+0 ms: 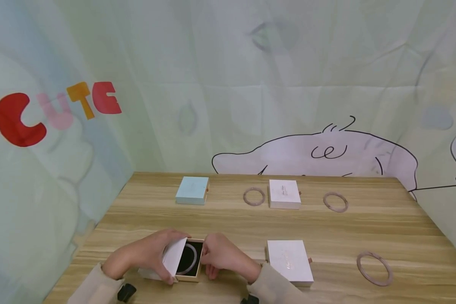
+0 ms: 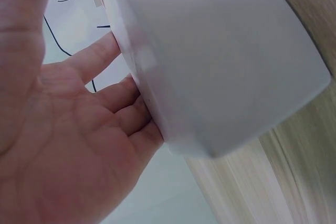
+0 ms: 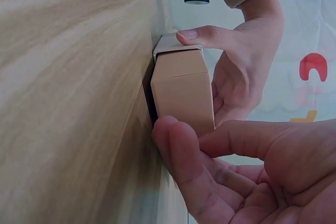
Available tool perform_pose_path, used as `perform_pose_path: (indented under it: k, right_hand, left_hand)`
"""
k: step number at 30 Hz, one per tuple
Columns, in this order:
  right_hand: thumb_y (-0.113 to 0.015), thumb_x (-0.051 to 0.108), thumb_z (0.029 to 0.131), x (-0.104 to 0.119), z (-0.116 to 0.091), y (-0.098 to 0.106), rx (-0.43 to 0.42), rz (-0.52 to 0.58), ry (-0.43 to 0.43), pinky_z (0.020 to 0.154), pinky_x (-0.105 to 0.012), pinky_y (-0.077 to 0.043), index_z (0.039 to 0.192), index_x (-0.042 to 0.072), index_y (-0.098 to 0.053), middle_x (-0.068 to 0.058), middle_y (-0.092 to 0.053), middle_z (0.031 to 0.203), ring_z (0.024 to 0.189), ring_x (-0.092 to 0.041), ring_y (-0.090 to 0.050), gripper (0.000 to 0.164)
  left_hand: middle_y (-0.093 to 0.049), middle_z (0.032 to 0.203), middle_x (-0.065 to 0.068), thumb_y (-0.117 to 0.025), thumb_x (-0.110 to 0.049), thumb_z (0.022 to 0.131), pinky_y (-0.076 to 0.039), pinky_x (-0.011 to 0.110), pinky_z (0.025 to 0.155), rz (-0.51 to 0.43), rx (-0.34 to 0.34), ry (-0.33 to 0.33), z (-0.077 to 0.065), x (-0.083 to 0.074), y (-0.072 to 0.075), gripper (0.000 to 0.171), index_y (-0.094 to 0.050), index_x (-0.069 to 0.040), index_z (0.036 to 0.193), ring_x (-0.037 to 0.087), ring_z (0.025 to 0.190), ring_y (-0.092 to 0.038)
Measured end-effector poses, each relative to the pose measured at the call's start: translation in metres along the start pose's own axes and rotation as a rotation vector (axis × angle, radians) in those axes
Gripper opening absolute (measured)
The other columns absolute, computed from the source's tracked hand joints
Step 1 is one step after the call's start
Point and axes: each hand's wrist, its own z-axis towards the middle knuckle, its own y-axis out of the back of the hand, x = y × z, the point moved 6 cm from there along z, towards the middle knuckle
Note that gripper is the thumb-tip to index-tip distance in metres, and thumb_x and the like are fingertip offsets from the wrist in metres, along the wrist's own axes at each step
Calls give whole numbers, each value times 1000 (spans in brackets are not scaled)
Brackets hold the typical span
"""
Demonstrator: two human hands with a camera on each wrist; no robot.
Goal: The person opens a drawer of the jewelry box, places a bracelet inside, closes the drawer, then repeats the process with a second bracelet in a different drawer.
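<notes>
Step in hand, as judged: sliding the drawer (image 1: 188, 278) of the box along its white sleeve (image 1: 174, 256). The drawer stands partly out, the bracelet (image 1: 195, 256) lying in its black lining. Your left hand (image 1: 152, 254) grips the sleeve, thumb opposite fingers. Your right hand (image 1: 225, 255) is bent narrow at the drawer's end; whether it pinches a tab cannot be told. Next move, probably: steady the sleeve; guide the drawer straight.

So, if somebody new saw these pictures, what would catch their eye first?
Probably the colourful letters CUTE on the backdrop, left in the head view. Then, low down, the left hand gripping a white box and the right hand at its drawer, where a pale bangle shows. The blue box at the back left of the table also stands out.
</notes>
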Motion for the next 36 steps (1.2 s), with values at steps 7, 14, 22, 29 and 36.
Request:
perform_pose_path:
  k: [7,14,22,29,36]
  right_hand:
    - [-63,-10,88,0,2,0,-7,-20,-3,41,-27,-49,62,-4,-63,-8,-58,45,34,-12,-54,26]
    - [-63,-10,88,1,3,-1,-4,-20,-2,41,-27,-50,61,-4,-64,-8,-59,46,34,-13,-55,27]
    - [-62,-10,89,2,4,-2,4,-28,20,41,-25,-49,61,-4,-64,-7,-59,46,34,-13,-55,28]
    - [-62,-11,87,2,4,-3,-3,-31,17,41,-28,-50,61,-5,-63,-7,-58,45,34,-14,-55,27]
    - [-60,-13,86,1,4,-5,3,15,13,40,-30,-50,61,-5,-60,-10,-58,45,33,-11,-53,26]
  left_hand:
    - [-56,119,3,-96,-33,58,-46,28,75,2,-2,-8,0,-1,1,96,-54,1,137,12,95,-50]
    - [-55,118,2,-96,-33,57,-46,28,74,-1,2,4,0,-2,1,96,-54,1,137,12,94,-50]
    - [-55,119,3,-96,-34,58,-46,28,76,23,0,-16,0,-2,2,96,-54,3,136,11,95,-50]
    - [-55,119,2,-96,-34,57,-45,28,76,25,5,5,0,0,1,96,-54,0,136,12,96,-50]
    - [-54,119,1,-96,-35,58,-45,28,77,19,4,8,0,1,0,96,-53,-1,137,12,97,-50]
